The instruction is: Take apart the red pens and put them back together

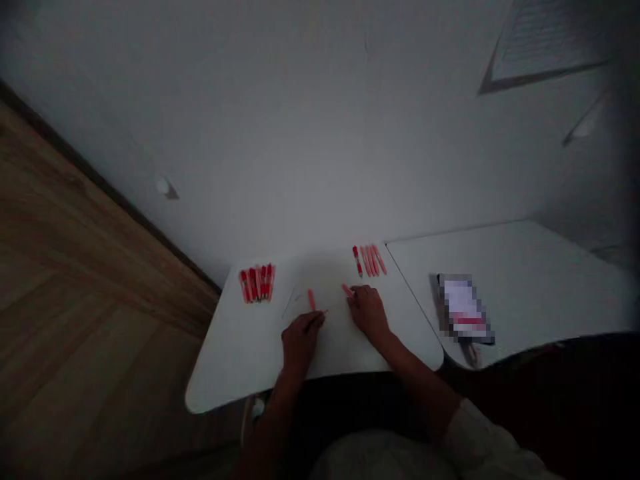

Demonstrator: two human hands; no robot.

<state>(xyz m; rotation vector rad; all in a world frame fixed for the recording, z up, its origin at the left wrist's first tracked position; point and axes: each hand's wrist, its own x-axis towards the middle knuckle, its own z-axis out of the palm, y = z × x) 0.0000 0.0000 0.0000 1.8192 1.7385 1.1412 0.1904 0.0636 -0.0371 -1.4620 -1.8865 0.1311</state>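
My left hand (301, 341) rests on the white table (240, 360) with its fingers closed around a thin red piece, whose tip (325, 311) shows past them. A short red pen part (311, 300) lies just beyond those fingers. My right hand (367, 312) pinches a pinkish-red pen barrel (347, 290) at its fingertips. Beyond it lies a row of several red and pink pens (369, 260). Farther left is a tight group of several red pens (257, 283). The small parts are too dim and blurred to identify closely.
A second white table (515, 267) adjoins on the right and holds a pixelated, blurred packet (465, 310). A white wall rises behind both tables. A wood floor (90, 293) lies to the left, and a vent (545, 47) sits high on the right.
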